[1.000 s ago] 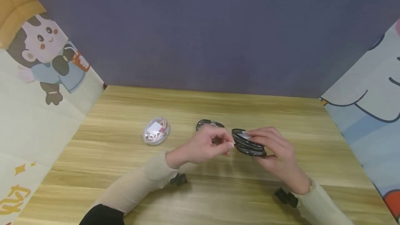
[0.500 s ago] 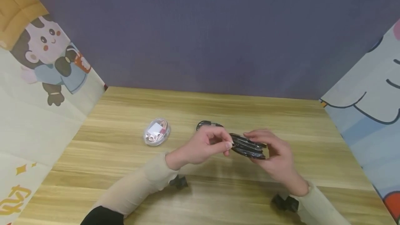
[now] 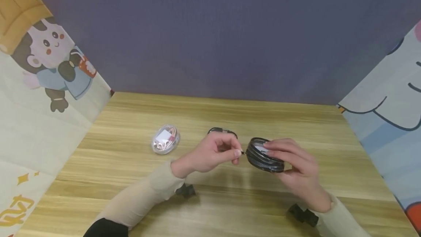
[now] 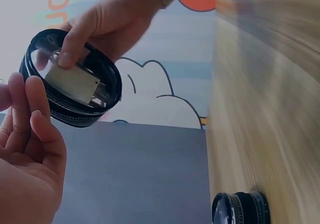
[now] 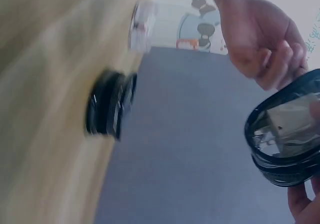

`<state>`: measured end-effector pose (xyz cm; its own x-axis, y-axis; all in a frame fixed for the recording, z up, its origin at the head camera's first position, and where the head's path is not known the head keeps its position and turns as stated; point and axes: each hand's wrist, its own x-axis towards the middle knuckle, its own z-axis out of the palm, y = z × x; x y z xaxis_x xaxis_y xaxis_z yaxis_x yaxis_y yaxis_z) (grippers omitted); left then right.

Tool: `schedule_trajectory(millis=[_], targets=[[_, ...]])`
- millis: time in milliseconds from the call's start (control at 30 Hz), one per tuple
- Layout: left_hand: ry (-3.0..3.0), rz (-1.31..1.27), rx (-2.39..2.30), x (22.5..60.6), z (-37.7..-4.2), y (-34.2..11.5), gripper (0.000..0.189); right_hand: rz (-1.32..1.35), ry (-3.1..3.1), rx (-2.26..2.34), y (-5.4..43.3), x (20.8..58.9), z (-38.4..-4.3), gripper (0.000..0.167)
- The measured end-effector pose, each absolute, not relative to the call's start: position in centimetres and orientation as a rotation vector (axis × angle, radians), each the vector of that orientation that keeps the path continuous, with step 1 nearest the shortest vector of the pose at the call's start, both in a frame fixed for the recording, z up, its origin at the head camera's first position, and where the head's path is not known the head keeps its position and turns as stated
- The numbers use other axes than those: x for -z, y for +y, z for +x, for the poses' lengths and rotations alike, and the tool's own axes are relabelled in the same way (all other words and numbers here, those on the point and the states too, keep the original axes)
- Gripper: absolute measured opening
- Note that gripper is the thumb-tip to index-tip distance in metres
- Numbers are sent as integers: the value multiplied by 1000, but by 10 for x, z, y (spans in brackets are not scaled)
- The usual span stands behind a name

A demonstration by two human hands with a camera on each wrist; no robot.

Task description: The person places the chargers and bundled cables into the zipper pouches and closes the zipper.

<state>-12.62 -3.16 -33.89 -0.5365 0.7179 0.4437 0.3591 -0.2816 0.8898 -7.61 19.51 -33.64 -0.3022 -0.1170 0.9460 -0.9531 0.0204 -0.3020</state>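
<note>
An oval black-edged zip pouch [image 3: 258, 164] with a clear window is held above the table in my right hand [image 3: 300, 167], fingers over the window and thumb underneath. Through the window show a pale block and a metal connector, clearest in the left wrist view, where the pouch [image 4: 75, 112] is tilted. At its left end, thumb and fingertips of my left hand [image 3: 212, 153] pinch the small zipper pull [image 3: 243, 152]. Behind the left hand another black pouch [image 3: 224, 130] lies partly hidden on the table; the right wrist view shows that pouch [image 5: 104, 104] blurred.
A clear oval case [image 3: 165, 139] with a pinkish cable and a white label lies on the wooden table [image 3: 131, 120], left of the hands. A dark blue-grey panel [image 3: 210, 39] stands along the back edge. Cartoon-printed panels [image 3: 388, 101] flank both sides.
The right hand has turned the pouch from nearly edge-on to window-up, its fingers now on the window. The left hand has shifted slightly left, and the pull shows between it and the pouch.
</note>
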Motion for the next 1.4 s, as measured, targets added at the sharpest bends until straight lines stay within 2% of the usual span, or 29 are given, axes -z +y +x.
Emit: schedule_trajectory(millis=[300,1033,1233,1400], targets=[[1770,1375,-1823,341,-126,-31,7,1119,-1725,-1087,206,334,-76,19],[1930,1396,-1722,341,-124,-23,5,967,-1968,-808,210,344,-79,33],[1797,1266,-1833,342,-121,-24,4,992,-1918,-841,205,345,-81,31],[1671,1197,-1927,339,-120,-26,6,990,-1876,-1037,201,346,-79,34]])
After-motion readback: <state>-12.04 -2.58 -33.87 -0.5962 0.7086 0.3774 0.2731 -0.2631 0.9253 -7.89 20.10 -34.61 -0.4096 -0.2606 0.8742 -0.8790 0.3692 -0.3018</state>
